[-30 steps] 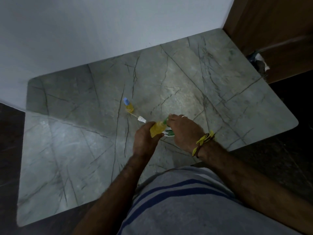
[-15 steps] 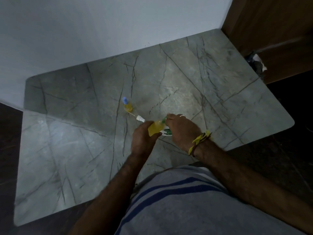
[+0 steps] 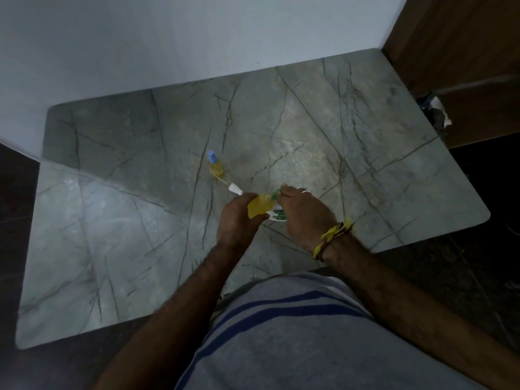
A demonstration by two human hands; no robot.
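Two bottles of yellow liquid show over the grey marble table [image 3: 112, 235]. Farthest left, at about 11 o'clock from the hands, the small blue-capped bottle [image 3: 215, 166] stands upright with nothing touching it. A thin tube [image 3: 222, 182] runs from near its base toward 4 o'clock and ends in a white nozzle [image 3: 235, 190], which lies on the stone just beside the knuckles of the left hand [image 3: 239, 225].

That hand comes in from 6 o'clock, its fingers curled round the lower body of the yellow bottle [image 3: 259, 209]. It holds the bottle tilted, with the neck pointing toward 2 o'clock. The bottle sits at the 1 o'clock edge of the grip, with its shoulder and neck clear of the fingers.

At the neck, a green cap [image 3: 274, 195] is pinched by the right hand [image 3: 305, 218], which closes on it from 4 o'clock. The bottle therefore bridges the two hands, body in the left and cap in the right.

At 5 o'clock from the bottle lies a white round thing with green print [image 3: 277, 215], partly hidden by the right hand. A ring [image 3: 306, 191] shows on one right finger, and a yellow thread band [image 3: 334, 237] wraps the right wrist.
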